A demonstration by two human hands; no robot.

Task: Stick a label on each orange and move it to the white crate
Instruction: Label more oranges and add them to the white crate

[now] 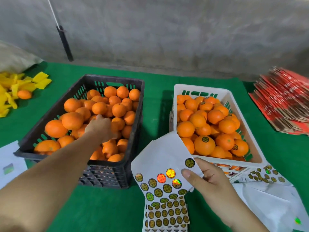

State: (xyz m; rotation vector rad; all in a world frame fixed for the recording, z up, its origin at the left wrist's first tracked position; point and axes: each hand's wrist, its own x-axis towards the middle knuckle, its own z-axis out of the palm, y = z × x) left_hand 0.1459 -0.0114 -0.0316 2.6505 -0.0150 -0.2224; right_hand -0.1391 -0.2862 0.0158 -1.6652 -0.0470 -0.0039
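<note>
over black crate [107,171], left hand [100,127] gripping orange [115,126]; right hand [207,180] pinching sticker sheet [160,163], print illegible

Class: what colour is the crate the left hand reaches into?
Black crate, seen in the head view; left hand.

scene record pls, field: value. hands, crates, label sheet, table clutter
left hand: reaching into black crate, on the oranges; grasp unclear
right hand: holding label sheet, partly peeled
white crate: nearly full, some oranges labelled
spare label sheets: stacked at near edge
table: green cover
far right: red flat cartons
</note>
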